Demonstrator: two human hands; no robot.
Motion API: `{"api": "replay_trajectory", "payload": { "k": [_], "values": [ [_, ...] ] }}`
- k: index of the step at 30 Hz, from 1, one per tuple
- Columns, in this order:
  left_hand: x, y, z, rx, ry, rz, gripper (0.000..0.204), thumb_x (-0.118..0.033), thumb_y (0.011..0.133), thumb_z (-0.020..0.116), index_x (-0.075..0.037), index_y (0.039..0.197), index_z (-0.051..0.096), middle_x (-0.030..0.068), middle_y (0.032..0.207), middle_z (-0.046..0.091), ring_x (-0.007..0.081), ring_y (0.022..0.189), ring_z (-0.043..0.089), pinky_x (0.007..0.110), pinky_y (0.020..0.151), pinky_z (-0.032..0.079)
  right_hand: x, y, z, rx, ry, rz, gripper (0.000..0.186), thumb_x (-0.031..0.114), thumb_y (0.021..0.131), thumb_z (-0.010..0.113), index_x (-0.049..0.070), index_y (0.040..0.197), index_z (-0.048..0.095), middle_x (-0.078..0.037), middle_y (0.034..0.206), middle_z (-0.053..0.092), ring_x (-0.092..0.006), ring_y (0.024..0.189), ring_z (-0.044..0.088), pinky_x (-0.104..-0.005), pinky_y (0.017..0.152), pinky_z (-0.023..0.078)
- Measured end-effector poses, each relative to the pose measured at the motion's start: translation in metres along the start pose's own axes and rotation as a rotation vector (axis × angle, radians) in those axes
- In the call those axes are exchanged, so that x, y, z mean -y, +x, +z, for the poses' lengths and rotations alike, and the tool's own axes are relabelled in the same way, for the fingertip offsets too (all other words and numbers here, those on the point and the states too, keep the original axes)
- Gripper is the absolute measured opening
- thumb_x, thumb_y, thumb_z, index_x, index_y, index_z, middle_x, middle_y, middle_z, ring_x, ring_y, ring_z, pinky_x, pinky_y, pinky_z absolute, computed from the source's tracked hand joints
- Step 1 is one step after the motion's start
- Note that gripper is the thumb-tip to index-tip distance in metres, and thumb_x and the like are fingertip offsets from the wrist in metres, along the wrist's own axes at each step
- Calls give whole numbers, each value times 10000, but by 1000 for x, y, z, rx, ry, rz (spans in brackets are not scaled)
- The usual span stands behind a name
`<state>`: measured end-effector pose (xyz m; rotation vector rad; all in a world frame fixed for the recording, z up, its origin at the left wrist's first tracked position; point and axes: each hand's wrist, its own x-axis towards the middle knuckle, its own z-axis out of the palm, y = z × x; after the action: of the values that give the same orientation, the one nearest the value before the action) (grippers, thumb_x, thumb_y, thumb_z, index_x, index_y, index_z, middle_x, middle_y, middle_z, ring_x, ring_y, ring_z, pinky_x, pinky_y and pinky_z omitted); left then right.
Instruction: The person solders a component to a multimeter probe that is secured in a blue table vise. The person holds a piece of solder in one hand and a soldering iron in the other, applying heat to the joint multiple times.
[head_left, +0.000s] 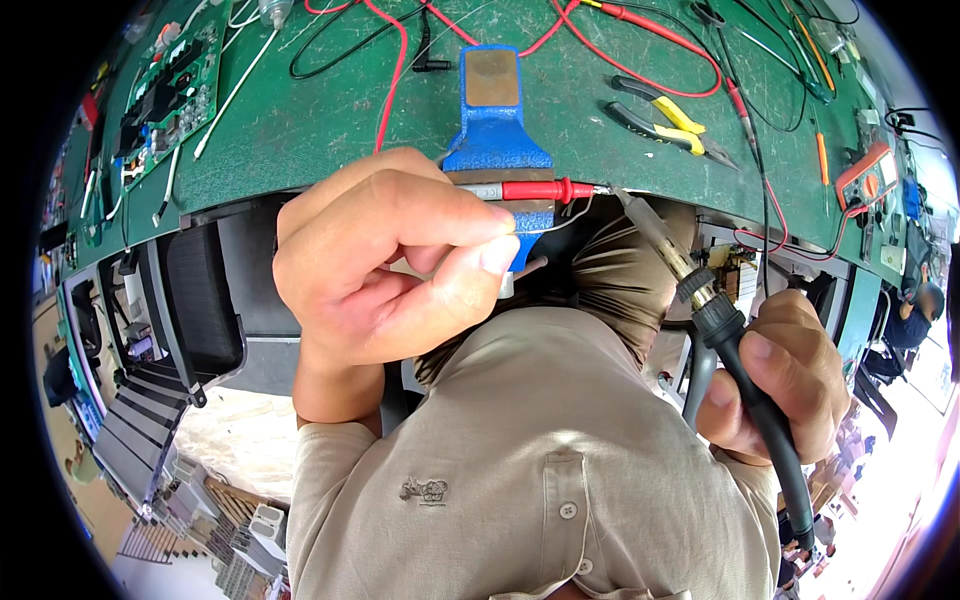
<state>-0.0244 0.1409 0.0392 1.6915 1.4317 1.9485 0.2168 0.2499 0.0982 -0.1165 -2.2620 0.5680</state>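
A blue bench vise [497, 134] is clamped at the green bench's edge, with a red test probe [533, 189] lying across between its jaws, its metal tip pointing right. My left hand [380, 255], in front of the vise, pinches a thin silvery wire [553, 228] between thumb and forefinger; the wire bends up toward the probe's tip. My right hand [775, 375] grips a soldering iron [752, 390] by its black handle. The iron's tip is at the probe's metal tip; whether they touch, I cannot tell.
On the green bench [260, 130] lie a circuit board [170, 95], red and black leads, yellow-black pliers [665, 125], a multimeter [865, 185] and slim tools. A black chair [205, 310] stands at left. Another person [915, 315] is at the far right.
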Motion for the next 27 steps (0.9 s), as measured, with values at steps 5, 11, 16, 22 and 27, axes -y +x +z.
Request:
{"api": "replay_trajectory", "payload": {
  "k": [5, 11, 16, 22, 27],
  "values": [
    [-1, -1, 0, 11, -3, -11, 123, 33, 694, 740, -10, 799, 691, 21, 632, 614, 57, 479, 431, 213, 438, 308, 1, 0, -2, 28, 6, -22, 283, 21, 693, 770, -66, 925, 632, -79, 649, 548, -156, 450, 510, -273, 369, 312],
    [-1, -1, -2, 12, -3, -13, 113, 25, 701, 741, -8, 795, 690, 23, 633, 612, 59, 475, 429, 213, 436, 305, 2, 2, -6, 59, -9, -37, 276, 28, 704, 775, -63, 922, 631, -80, 655, 553, -157, 459, 517, -276, 376, 321],
    [-2, 2, 1, 18, -4, -11, 117, 26, 694, 740, -8, 795, 692, 24, 632, 611, 62, 478, 441, 214, 437, 311, 3, 0, -10, 37, -5, -18, 263, 30, 716, 761, -62, 921, 624, -87, 661, 555, -162, 453, 504, -280, 379, 326],
    [-4, -3, -4, 81, 71, 37, 158, 26, 718, 726, 19, 860, 658, 55, 684, 593, 120, 539, 456, 268, 505, 331, -9, -17, -9, -158, 123, 32, 257, 43, 793, 718, -81, 962, 569, -81, 657, 534, -131, 458, 444, -291, 385, 305],
    [-1, 6, -1, 55, 30, 85, 175, 59, 689, 732, 17, 856, 702, 64, 709, 630, 121, 534, 509, 245, 473, 366, -7, -16, -17, -264, 199, 282, 411, 256, 860, 770, -52, 1041, 568, -42, 638, 510, -87, 478, 386, -272, 430, 280]
  ]
}}
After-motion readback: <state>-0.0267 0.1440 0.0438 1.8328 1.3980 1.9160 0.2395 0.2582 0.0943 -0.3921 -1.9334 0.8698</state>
